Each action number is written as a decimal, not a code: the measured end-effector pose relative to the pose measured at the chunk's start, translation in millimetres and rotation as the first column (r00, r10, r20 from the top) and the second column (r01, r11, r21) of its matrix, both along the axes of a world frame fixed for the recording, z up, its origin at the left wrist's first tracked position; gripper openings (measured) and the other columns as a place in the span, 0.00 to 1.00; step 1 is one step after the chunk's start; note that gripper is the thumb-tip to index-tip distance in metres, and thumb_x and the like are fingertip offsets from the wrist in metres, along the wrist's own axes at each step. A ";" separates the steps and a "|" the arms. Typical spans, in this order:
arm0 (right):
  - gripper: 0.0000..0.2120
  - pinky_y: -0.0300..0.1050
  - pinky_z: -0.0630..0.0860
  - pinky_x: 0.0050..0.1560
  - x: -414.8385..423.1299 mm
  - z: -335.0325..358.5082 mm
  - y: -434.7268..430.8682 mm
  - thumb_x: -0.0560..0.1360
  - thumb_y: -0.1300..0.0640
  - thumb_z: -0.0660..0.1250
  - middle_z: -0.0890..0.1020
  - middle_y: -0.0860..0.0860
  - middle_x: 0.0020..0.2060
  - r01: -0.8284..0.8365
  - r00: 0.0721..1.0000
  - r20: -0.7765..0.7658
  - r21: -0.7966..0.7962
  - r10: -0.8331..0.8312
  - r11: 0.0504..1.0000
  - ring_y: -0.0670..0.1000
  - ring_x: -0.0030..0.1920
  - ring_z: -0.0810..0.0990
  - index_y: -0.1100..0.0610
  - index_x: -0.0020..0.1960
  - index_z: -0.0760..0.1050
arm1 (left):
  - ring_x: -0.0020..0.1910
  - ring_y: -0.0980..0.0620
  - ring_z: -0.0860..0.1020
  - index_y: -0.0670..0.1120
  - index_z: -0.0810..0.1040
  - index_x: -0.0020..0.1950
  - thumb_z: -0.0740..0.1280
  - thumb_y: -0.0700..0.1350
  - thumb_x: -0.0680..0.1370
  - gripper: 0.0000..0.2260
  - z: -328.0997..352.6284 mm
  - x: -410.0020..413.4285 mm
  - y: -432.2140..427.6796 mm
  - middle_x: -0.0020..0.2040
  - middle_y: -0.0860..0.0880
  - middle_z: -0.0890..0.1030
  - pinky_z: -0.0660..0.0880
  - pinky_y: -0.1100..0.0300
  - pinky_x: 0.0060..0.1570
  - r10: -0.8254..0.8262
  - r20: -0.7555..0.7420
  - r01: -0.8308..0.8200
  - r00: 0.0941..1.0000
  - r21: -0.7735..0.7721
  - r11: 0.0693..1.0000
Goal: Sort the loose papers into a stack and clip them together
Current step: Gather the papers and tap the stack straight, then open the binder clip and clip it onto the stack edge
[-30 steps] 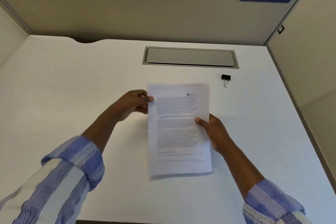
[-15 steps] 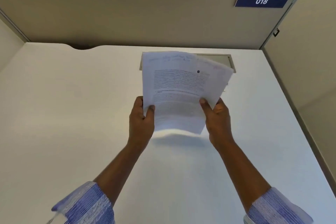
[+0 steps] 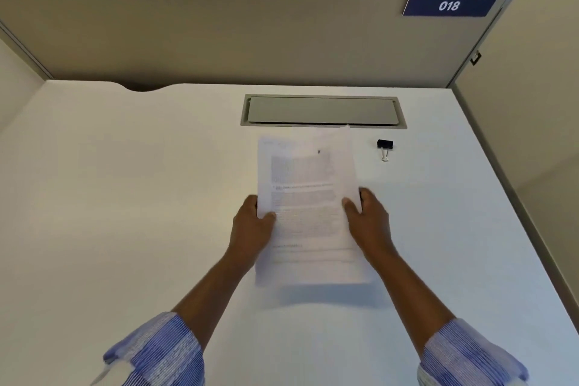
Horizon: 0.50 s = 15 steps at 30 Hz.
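Both hands, left hand (image 3: 250, 226) and right hand (image 3: 369, 219), are gripping the papers (image 3: 308, 210), squaring them; next, seemingly, reaching for the clip (image 3: 384, 147).

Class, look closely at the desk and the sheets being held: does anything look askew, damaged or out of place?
One thing: the papers, held by the left hand and right hand, are not squared. A rear sheet's corner pokes out at the top right. The binder clip lies unused on the desk. Nothing looks damaged.
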State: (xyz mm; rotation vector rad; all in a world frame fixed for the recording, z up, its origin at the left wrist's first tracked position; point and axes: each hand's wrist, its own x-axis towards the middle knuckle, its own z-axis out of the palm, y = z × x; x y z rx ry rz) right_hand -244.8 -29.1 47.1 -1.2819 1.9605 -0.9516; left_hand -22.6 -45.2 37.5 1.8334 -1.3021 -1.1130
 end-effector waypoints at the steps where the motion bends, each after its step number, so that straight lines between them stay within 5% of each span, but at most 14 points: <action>1: 0.11 0.38 0.72 0.51 0.8 -11.3 1.4 0.81 0.56 0.65 0.84 0.55 0.56 -0.005 1.000 -0.018 0.073 0.006 0.997 0.55 0.56 0.82 0.60 0.60 0.77 | 0.48 0.46 0.81 0.44 0.77 0.58 0.67 0.40 0.78 0.09 -9.1 -1.0 1.0 0.54 0.45 0.83 0.76 0.56 0.46 -0.013 0.036 0.010 0.999 0.069 0.998; 4: 0.12 0.39 0.72 0.51 2.8 -40.0 10.1 0.80 0.56 0.66 0.84 0.56 0.57 0.002 1.000 -0.030 0.245 0.005 0.969 0.56 0.56 0.82 0.61 0.60 0.77 | 0.51 0.44 0.80 0.42 0.75 0.58 0.67 0.40 0.77 0.10 -32.2 -5.0 9.2 0.54 0.44 0.81 0.75 0.56 0.45 -0.045 0.107 0.023 0.993 0.200 0.980; 8: 0.14 0.43 0.76 0.51 -2.4 -54.7 14.7 0.78 0.53 0.68 0.85 0.55 0.55 0.049 0.995 -0.096 0.249 -0.026 0.967 0.56 0.54 0.83 0.60 0.60 0.76 | 0.50 0.44 0.81 0.43 0.73 0.56 0.70 0.47 0.75 0.14 -46.6 -3.9 16.0 0.52 0.45 0.82 0.79 0.52 0.47 -0.074 0.234 0.043 0.969 0.135 0.990; 12: 0.15 0.49 0.77 0.51 -20.0 -56.5 6.4 0.77 0.50 0.69 0.83 0.53 0.53 0.083 0.964 -0.264 0.155 -0.040 0.984 0.56 0.53 0.82 0.56 0.60 0.75 | 0.53 0.42 0.77 0.43 0.77 0.57 0.66 0.59 0.76 0.20 -58.1 18.7 14.0 0.53 0.44 0.77 0.75 0.50 0.48 -0.054 0.590 0.147 0.805 -0.111 0.983; 15: 0.15 0.52 0.77 0.52 -38.8 -54.6 -14.8 0.76 0.51 0.70 0.80 0.55 0.55 0.088 0.943 -0.329 0.104 -0.049 0.991 0.58 0.54 0.81 0.55 0.61 0.75 | 0.63 0.39 0.75 0.42 0.77 0.63 0.56 0.58 0.79 0.24 -77.3 46.7 11.4 0.64 0.41 0.76 0.73 0.45 0.59 -0.093 0.699 0.265 0.709 -0.142 0.954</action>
